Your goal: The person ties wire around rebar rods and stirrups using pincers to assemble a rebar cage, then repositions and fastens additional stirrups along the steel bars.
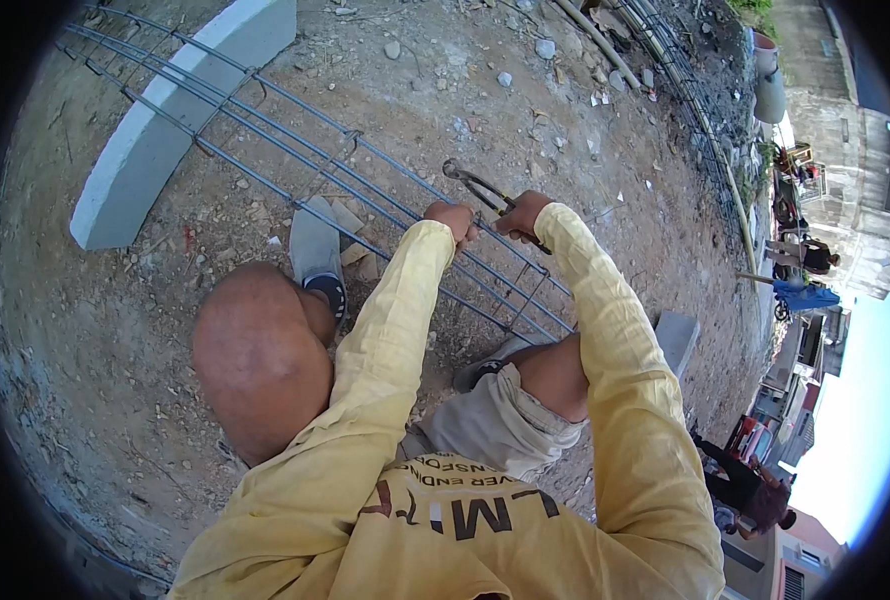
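Note:
A long cage of steel bars (315, 160) tied with bent stirrups runs diagonally from the upper left to between my legs. My left hand (452, 222) is closed at the bars near the middle; what its fingers hold is too small to make out. Just to its right, my right hand (525, 218) is closed round the handles of a pair of pincers (485, 187), whose rounded head points up and left above the bars. A stirrup (533, 292) crosses the bars below my right hand.
A pale concrete block (155, 150) lies under the cage at the upper left. Another block (676, 340) is right of my knee. Stones and rubble cover the dirt ground (395, 90). More long bars (700, 120) lie at the upper right. People (755, 490) are at the far right.

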The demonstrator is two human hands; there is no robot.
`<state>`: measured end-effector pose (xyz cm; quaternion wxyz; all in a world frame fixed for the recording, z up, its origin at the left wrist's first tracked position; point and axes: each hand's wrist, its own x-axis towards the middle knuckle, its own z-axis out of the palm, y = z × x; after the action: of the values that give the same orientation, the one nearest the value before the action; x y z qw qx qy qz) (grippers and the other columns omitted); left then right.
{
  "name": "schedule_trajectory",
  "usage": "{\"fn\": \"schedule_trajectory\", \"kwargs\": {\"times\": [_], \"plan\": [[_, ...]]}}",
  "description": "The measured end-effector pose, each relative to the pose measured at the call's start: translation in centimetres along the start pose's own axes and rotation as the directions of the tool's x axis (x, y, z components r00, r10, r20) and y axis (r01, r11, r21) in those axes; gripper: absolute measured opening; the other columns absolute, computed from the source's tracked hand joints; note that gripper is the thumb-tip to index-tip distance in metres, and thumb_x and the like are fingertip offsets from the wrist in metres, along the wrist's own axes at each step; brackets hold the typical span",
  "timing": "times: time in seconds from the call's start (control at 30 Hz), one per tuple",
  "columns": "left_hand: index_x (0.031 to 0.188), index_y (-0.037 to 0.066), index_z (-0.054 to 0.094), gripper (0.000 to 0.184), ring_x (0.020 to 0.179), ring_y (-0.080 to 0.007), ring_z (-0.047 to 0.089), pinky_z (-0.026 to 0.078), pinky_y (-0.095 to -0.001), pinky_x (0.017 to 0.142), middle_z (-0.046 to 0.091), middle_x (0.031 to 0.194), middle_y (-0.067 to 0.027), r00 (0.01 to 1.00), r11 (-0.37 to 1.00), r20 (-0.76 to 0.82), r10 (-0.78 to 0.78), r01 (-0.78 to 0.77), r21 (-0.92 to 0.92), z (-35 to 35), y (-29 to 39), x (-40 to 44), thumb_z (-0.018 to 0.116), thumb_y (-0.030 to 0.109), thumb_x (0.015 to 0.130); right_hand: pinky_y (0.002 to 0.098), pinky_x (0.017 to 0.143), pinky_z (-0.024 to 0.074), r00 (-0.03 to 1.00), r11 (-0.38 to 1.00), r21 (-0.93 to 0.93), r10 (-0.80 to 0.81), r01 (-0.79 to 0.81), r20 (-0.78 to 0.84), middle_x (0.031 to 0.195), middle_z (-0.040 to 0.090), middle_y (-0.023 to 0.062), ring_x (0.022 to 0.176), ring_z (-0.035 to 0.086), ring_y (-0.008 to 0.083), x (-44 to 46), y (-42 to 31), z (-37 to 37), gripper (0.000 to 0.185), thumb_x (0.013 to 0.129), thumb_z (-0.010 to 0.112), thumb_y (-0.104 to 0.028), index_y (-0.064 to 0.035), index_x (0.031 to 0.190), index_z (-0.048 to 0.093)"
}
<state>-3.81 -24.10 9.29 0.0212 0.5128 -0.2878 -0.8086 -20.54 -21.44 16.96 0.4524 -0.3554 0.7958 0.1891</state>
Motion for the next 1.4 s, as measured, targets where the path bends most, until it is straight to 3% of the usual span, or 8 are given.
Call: {"fn": "schedule_trajectory", "kwargs": {"times": [0.2, 0.33, 0.47, 0.6, 0.97, 1.07, 1.27, 1.4], "plan": [[0.079, -0.004, 0.063, 0.02, 0.042, -0.0189, 0.049, 0.035, -0.0346, 0.038, 0.062, 0.065, -0.0125, 1.0, 0.999, -0.018, 0.023, -0.023, -0.031, 0.0, 0.0, -0.2, 0.053, 0.012, 0.086, 0.0297, 0.054, 0.0468, 0.971, 0.939, 0.272, -0.169, 0.211, -0.171, 0.066, 0.067, 0.0049, 0.055, 0.06, 0.0135, -3.3, 0.5, 0.3, 0.033, 0.08, 0.074, -0.035, -0.0027, 0.077, 0.069], [0.082, -0.005, 0.062, 0.017, 0.042, -0.017, 0.047, 0.032, -0.0314, 0.035, 0.061, 0.065, -0.013, 1.0, 0.994, 0.003, 0.017, -0.017, -0.11, 0.0, 0.2, -0.8, 0.054, 0.01, 0.086, 0.0299, 0.057, 0.0488, 0.789, 0.972, -0.043, -0.214, 0.233, -0.575, 0.069, 0.068, 0.0048, 0.058, 0.063, 0.0133, -4.6, 1.2, -0.1, 0.034, 0.086, 0.068, -0.035, -0.0019, 0.086, 0.069], [0.08, -0.004, 0.061, 0.018, 0.042, -0.0161, 0.047, 0.032, -0.0309, 0.034, 0.061, 0.065, -0.0124, 0.999, 0.99, -0.019, 0.034, -0.037, -0.137, 0.1, -0.4, -0.3, 0.056, 0.012, 0.087, 0.038, 0.071, 0.053, 0.838, 0.803, 0.462, -0.081, 0.375, -0.54, 0.077, 0.071, 0.0113, 0.07, 0.069, 0.0228, -7.1, 1.2, -1.7, 0.04, 0.092, 0.058, -0.034, -0.0011, 0.116, 0.062], [0.079, -0.004, 0.06, 0.021, 0.042, -0.0163, 0.049, 0.034, -0.0308, 0.035, 0.061, 0.064, -0.0126, 0.998, 0.993, -0.007, 0.057, -0.057, -0.103, -0.1, -0.1, -1.5, 0.057, 0.014, 0.088, 0.0405, 0.072, 0.0538, 0.607, 0.852, -0.515, -0.46, 0.095, -0.648, 0.095, 0.06, 0.0125, 0.077, 0.067, 0.0301, -9.4, 2.5, -4.5, 0.032, 0.092, 0.06, -0.027, -0.0215, 0.123, 0.063], [0.105, 0.002, 0.06, 0.022, 0.047, -0.0121, 0.052, 0.038, -0.0289, 0.039, 0.062, 0.076, -0.0081, 0.988, 0.976, 0.009, 0.152, -0.149, -0.162, 0.1, -2.2, 0.1, 0.061, 0.017, 0.089, 0.0425, 0.068, 0.0548, 0.888, 0.548, -0.828, -0.431, 0.117, -0.16, 0.094, 0.065, 0.0102, 0.076, 0.067, 0.0306, -10.2, 2.9, -6.2, 0.035, 0.095, 0.052, -0.023, -0.0297, 0.129, 0.056], [0.107, 0.002, 0.06, 0.022, 0.048, -0.0121, 0.054, 0.04, -0.0285, 0.039, 0.063, 0.082, -0.0087, 0.991, 0.965, 0.007, 0.131, -0.126, -0.228, 0.1, -1.3, -1.6, 0.059, 0.015, 0.09, 0.0445, 0.084, 0.0521, 0.963, 0.534, -0.843, -0.256, 0.066, -0.087, 0.106, 0.067, 0.0115, 0.09, 0.068, 0.0302, -9.3, 2.1, -6.2, 0.04, 0.096, 0.049, -0.022, -0.0293, 0.135, 0.051], [0.103, -0.003, 0.057, 0.019, 0.05, -0.0201, 0.061, 0.042, -0.0326, 0.041, 0.062, 0.075, -0.0126, 0.99, 0.968, 0.001, 0.138, -0.134, -0.212, -0.2, -1.1, -1.8, 0.054, 0.009, 0.089, 0.0607, 0.114, 0.0196, 0.884, 0.47, -0.859, -0.465, 0.204, -0.045, 0.125, 0.062, 0.0045, 0.133, 0.042, 0.0268, -7.6, 3.3, -6.2, 0.056, 0.094, 0.054, -0.023, -0.0332, 0.146, 0.035], [0.107, -0.003, 0.058, 0.022, 0.049, -0.0203, 0.061, 0.045, -0.0333, 0.043, 0.062, 0.077, -0.0131, 0.991, 0.965, -0.003, 0.132, -0.129, -0.227, -0.2, -1.0, -2.1, 0.055, 0.01, 0.089, 0.0632, 0.113, 0.0192, 0.888, 0.455, -0.874, -0.455, 0.173, -0.061, 0.13, 0.059, 0.0011, 0.137, 0.036, 0.0269, -6.6, 3.0, -6.5, 0.06, 0.093, 0.057, -0.024, -0.035, 0.147, 0.032]]}}
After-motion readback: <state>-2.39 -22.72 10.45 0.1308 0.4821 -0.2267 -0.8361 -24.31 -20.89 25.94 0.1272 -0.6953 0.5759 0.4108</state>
